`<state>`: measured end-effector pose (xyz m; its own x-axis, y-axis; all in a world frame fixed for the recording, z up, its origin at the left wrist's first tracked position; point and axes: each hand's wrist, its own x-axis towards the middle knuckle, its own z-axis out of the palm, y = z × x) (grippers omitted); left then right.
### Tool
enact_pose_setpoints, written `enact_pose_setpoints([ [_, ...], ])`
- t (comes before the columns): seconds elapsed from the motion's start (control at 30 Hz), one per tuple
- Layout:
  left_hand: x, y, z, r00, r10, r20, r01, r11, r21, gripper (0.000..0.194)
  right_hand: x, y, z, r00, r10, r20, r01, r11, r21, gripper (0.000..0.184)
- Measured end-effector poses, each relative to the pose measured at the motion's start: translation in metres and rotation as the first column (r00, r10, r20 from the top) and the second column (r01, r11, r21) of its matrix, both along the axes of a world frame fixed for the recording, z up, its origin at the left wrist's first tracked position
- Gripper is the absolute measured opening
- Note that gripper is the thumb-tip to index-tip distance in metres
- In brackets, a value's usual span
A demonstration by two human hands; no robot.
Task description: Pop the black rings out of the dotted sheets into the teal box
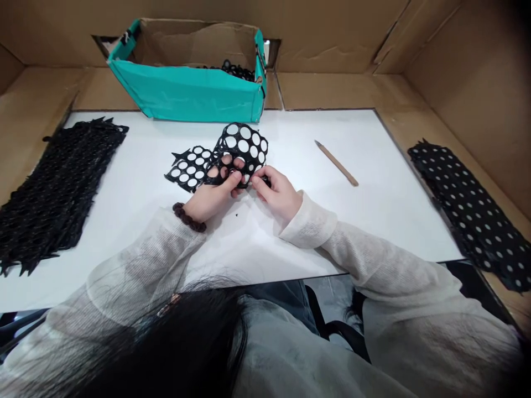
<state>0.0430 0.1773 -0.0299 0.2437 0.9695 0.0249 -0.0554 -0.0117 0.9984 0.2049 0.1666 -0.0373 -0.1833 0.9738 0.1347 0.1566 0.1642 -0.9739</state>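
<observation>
A black sheet punched with round holes [243,145] is lifted just above the white table [373,221] in the middle. My left hand [215,190] grips its lower edge, fingers curled through and over it. My right hand [276,190] pinches the same edge from the right. The sheet's left part [188,168] lies flat on the table with pointed tabs along its edge.
A thick pile of black perforated sheets [53,188] lies at the left. Another stack [473,210] lies at the right edge. A teal cardboard box [186,91] with black pieces stands at the back. A wooden stick [336,163] lies right of centre. Cardboard walls surround the table.
</observation>
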Motion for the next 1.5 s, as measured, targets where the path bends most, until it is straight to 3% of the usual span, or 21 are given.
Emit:
enact_pose_setpoints([
  [0.17,0.000,-0.004,-0.001,0.991,0.001,-0.131,0.007,0.998,0.058,0.021,0.000,-0.002,0.001,0.998,0.039,0.052,-0.041,0.999,0.036,0.026],
  [0.33,-0.001,-0.002,0.002,0.972,-0.023,-0.235,0.035,0.998,0.049,0.020,0.000,-0.001,-0.001,0.994,0.087,0.061,-0.092,0.993,0.077,0.018],
  [0.67,0.006,-0.001,0.017,0.997,0.001,0.081,0.014,0.983,-0.184,0.010,-0.001,0.000,0.003,0.979,0.133,0.152,-0.138,0.990,0.023,0.012],
  [0.83,-0.002,0.007,0.027,0.953,0.232,0.196,-0.184,0.954,-0.235,0.018,-0.003,-0.003,0.003,0.978,0.207,-0.027,-0.209,0.972,-0.107,0.016],
  [1.03,-0.021,0.020,0.028,0.921,0.302,0.248,-0.238,0.936,-0.259,0.018,-0.003,-0.001,0.016,0.980,0.086,-0.182,-0.140,0.941,-0.308,0.026],
  [1.17,-0.020,0.020,0.022,0.950,0.208,0.234,-0.162,0.966,-0.202,0.020,-0.004,-0.001,0.021,0.969,0.019,-0.246,-0.117,0.913,-0.391,0.030],
  [1.4,-0.010,0.015,0.021,0.929,0.171,0.328,-0.100,0.970,-0.220,0.019,0.001,-0.001,0.020,0.964,-0.057,-0.258,-0.025,0.953,-0.302,0.043],
  [1.5,-0.009,0.012,0.024,0.944,0.109,0.313,-0.031,0.969,-0.246,0.018,0.005,0.001,0.019,0.957,-0.121,-0.263,0.035,0.950,-0.310,0.035],
])
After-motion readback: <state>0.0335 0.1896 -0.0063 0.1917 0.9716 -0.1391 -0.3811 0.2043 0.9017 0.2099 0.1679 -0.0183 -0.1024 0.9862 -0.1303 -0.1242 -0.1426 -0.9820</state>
